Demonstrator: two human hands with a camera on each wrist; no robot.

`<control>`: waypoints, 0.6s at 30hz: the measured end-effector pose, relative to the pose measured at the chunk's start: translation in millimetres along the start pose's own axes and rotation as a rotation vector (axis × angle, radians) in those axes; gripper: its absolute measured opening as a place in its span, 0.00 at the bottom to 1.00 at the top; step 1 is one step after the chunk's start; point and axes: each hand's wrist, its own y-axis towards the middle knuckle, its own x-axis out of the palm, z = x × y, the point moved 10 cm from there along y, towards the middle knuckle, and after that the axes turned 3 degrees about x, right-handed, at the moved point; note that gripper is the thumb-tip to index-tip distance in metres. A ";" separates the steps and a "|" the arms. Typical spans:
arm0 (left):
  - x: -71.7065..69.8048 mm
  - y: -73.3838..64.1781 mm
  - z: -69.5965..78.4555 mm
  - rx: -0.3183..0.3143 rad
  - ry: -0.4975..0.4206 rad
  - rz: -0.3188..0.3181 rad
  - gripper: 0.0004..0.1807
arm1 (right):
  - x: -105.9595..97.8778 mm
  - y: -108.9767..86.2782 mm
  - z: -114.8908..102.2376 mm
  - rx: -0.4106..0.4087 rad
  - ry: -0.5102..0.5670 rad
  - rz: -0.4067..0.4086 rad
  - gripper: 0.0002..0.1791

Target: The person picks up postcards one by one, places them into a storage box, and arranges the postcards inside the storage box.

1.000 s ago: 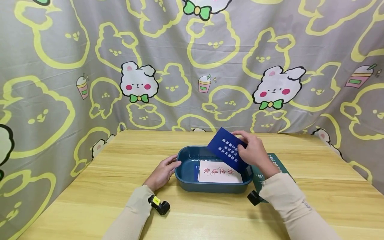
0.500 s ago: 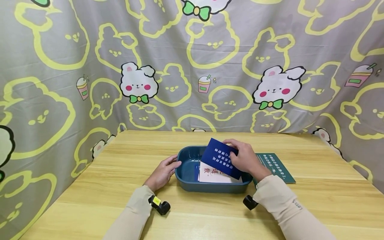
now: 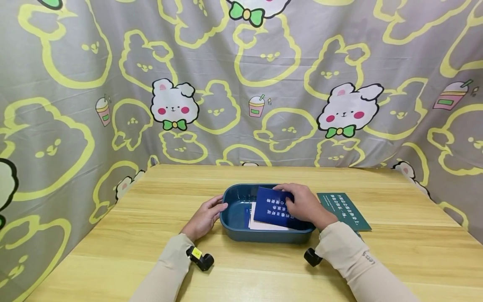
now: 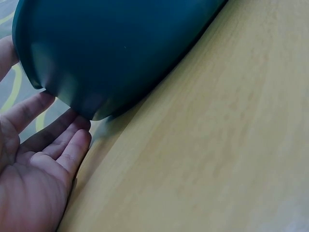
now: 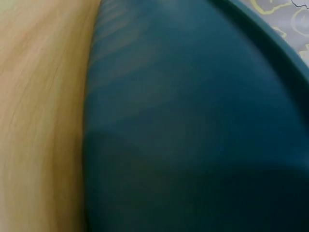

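A dark teal oblong plastic basin [image 3: 264,235] sits on the wooden table. My left hand [image 3: 202,218] holds its left end, thumb at the rim; in the left wrist view, several fingertips [image 4: 79,140] touch its outer wall. Over the right half of the basin, my right hand [image 3: 303,205] grips a dark blue card [image 3: 269,205] with white writing, tilted and low inside the rim. Beneath that card lies a white card [image 3: 264,225], with the edge of another blue card [image 3: 247,216] at its left. The right wrist view shows only the basin's side wall [image 5: 193,111] and the table; the right hand is out of it.
To the right of the basin, a green card [image 3: 345,212] with white writing lies on the table [image 3: 151,184], partly behind the right wrist. Another edge [image 3: 358,235] shows below it. A grey patterned curtain [image 3: 219,50] hangs around the table.
My right hand has come down and to the left, lowering the blue card into the basin and turning it more level. The green card is more exposed. My left hand has stayed still.
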 end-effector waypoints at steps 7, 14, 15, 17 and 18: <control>-0.2 0.1 -1.7 -0.011 0.010 0.001 0.32 | 10.0 -1.3 0.7 0.022 -0.066 -0.083 0.25; -0.2 0.7 -0.4 -0.007 0.004 0.005 0.32 | 16.2 -3.4 -3.5 -0.011 -0.165 -0.143 0.31; 0.0 0.7 0.2 -0.004 0.001 0.006 0.32 | 17.3 -4.0 -4.3 -0.020 -0.179 -0.151 0.32; 0.2 0.5 1.3 0.003 -0.001 0.006 0.32 | 19.0 -4.6 -5.5 -0.034 -0.204 -0.160 0.34; 0.5 0.4 1.7 0.006 -0.002 0.006 0.32 | 19.7 -4.8 -6.0 -0.038 -0.213 -0.163 0.34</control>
